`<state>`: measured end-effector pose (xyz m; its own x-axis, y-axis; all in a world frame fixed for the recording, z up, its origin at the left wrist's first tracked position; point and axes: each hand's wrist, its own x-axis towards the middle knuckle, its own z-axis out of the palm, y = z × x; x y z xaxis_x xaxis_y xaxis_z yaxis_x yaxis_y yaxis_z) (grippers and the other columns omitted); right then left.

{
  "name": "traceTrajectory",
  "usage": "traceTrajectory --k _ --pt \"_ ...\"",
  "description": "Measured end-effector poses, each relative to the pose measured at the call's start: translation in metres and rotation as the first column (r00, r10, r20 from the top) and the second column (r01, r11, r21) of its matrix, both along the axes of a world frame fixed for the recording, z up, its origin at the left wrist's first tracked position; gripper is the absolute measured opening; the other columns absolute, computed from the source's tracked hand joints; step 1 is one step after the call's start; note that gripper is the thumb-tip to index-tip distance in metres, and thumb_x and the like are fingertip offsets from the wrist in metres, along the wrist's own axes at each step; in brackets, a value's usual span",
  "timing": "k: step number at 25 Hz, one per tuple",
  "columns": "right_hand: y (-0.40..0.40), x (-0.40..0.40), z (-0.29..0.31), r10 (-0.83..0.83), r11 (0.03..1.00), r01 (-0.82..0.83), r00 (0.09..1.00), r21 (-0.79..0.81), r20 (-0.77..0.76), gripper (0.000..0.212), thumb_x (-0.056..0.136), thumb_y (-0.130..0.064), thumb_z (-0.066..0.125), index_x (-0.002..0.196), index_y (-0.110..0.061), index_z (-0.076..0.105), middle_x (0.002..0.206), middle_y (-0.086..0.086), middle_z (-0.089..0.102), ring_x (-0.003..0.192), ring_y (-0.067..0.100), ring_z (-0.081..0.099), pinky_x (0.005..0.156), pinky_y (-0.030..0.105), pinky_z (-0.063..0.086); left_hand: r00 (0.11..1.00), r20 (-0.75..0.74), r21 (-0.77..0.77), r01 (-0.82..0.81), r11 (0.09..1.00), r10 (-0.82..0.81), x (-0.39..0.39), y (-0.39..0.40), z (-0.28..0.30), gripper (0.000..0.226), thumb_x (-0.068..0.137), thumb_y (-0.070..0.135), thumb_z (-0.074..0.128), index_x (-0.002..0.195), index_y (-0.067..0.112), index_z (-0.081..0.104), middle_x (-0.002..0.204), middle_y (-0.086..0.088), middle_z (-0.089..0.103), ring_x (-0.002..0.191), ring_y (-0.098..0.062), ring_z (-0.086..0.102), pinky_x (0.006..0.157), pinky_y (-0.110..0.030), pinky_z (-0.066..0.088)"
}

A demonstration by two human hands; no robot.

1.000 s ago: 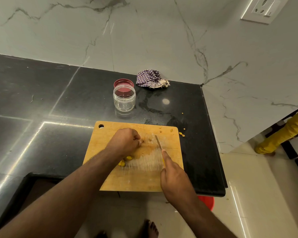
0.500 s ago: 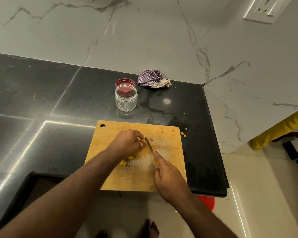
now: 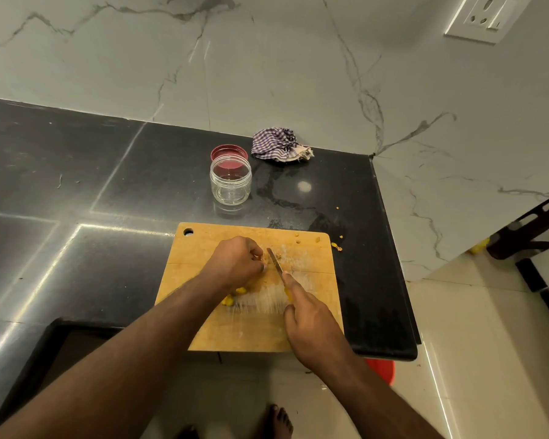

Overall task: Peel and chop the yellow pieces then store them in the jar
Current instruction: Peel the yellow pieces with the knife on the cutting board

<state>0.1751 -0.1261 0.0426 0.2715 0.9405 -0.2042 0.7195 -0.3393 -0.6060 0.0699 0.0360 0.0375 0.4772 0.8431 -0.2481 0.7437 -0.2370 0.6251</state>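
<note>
Yellow pieces (image 3: 232,296): several on wooden cutting board (image 3: 203,248), beside the left wrist; small scraps near the board's far right corner. Left hand (image 3: 235,261): fingers curled, pinning a small piece against the board. Right hand (image 3: 311,327): gripping the knife (image 3: 274,260), index finger along its spine, blade just beside the left fingertips. Jar (image 3: 230,182): clear, open, upright on black desk (image 3: 76,185) beyond the board. Red lid (image 3: 229,151): directly behind jar. Checked cloth (image 3: 279,144): crumpled by the wall.
</note>
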Motion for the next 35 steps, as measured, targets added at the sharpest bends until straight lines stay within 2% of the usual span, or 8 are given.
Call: traceTrajectory --k 2,7,16,21,24,29,33,35 --pt "0.0 -0.006 0.0 -0.002 1.0 0.002 1.0 -0.001 -0.006 0.055 0.104 -0.026 0.035 0.155 -0.035 0.016 0.135 -0.002 0.053 0.116 0.013 0.052 0.099 0.031 0.046 1.0 0.003 0.021 -0.007 1.0 0.006 0.0 -0.002 -0.001 0.03 0.087 0.022 0.072 0.117 0.016 0.071 0.106 -0.001 0.072 0.091 -0.014 0.063 0.07 -0.023 0.048" --pt "0.004 -0.011 -0.001 0.03 0.997 -0.027 0.999 -0.071 0.041 0.057 0.104 -0.025 0.032 0.155 -0.036 0.011 0.125 0.001 0.055 0.107 0.016 0.055 0.093 0.036 0.049 1.0 0.012 0.028 -0.007 1.0 0.006 -0.001 -0.003 -0.003 0.027 0.087 0.021 0.071 0.114 0.016 0.071 0.097 0.002 0.07 0.085 -0.012 0.063 0.058 -0.019 0.045" --pt "0.016 -0.006 0.007 0.118 0.978 -0.094 0.986 -0.187 0.119 0.058 0.104 -0.024 0.027 0.155 -0.036 0.002 0.126 0.008 0.054 0.106 0.023 0.055 0.09 0.042 0.05 1.0 -0.005 0.053 -0.003 0.999 0.003 0.0 -0.001 -0.005 0.024 0.084 0.025 0.073 0.107 0.017 0.073 0.092 0.003 0.07 0.082 -0.012 0.063 0.061 -0.023 0.048" --pt "0.001 -0.009 0.006 0.085 0.985 -0.069 0.992 -0.159 0.095 0.062 0.102 -0.02 0.03 0.156 -0.036 0.004 0.124 0.005 0.054 0.105 0.022 0.054 0.09 0.04 0.05 1.0 -0.016 0.096 -0.017 0.995 0.018 0.001 -0.004 -0.005 0.024 0.084 0.026 0.073 0.106 0.016 0.073 0.091 0.003 0.07 0.08 -0.012 0.063 0.066 -0.025 0.052" --pt "-0.019 -0.01 0.003 0.08 0.988 -0.067 0.993 -0.141 0.089 0.06 0.103 -0.024 0.032 0.155 -0.036 0.005 0.13 0.002 0.052 0.108 0.019 0.053 0.093 0.038 0.048 1.0 -0.013 0.084 -0.025 0.996 0.026 0.0 -0.004 -0.006 0.025 0.085 0.029 0.073 0.108 0.017 0.072 0.094 0.002 0.07 0.083 -0.013 0.063 0.07 -0.028 0.055" --pt "-0.015 0.019 0.003 -0.065 0.996 0.072 0.992 -0.061 0.11 0.057 0.105 -0.029 0.034 0.155 -0.039 0.009 0.124 -0.002 0.053 0.102 0.012 0.054 0.09 0.034 0.05 0.999 -0.01 0.043 -0.043 0.998 0.044 -0.001 -0.005 -0.009 0.022 0.086 0.026 0.072 0.107 0.019 0.069 0.086 0.008 0.066 0.079 -0.008 0.06 0.059 -0.024 0.048" --pt "-0.011 0.016 0.006 0.049 0.998 -0.048 0.999 -0.043 0.019 0.055 0.104 -0.031 0.036 0.154 -0.042 0.013 0.13 -0.004 0.053 0.11 0.01 0.053 0.095 0.032 0.049 0.998 -0.003 -0.001 -0.06 0.998 0.06 -0.001 -0.005 -0.008 0.032 0.086 0.03 0.076 0.115 0.023 0.065 0.09 0.008 0.065 0.078 -0.006 0.059 0.051 -0.021 0.043" --pt "-0.009 0.02 0.002 0.044 0.997 -0.041 0.998 -0.059 0.047 0.055 0.104 -0.032 0.036 0.154 -0.042 0.013 0.132 -0.002 0.053 0.111 0.012 0.053 0.097 0.033 0.049 0.999 0.012 -0.016 -0.046 0.999 0.047 -0.002 -0.005 -0.008 0.041 0.087 0.031 0.074 0.125 0.024 0.06 0.097 0.006 0.067 0.082 -0.008 0.061 0.054 -0.023 0.046"
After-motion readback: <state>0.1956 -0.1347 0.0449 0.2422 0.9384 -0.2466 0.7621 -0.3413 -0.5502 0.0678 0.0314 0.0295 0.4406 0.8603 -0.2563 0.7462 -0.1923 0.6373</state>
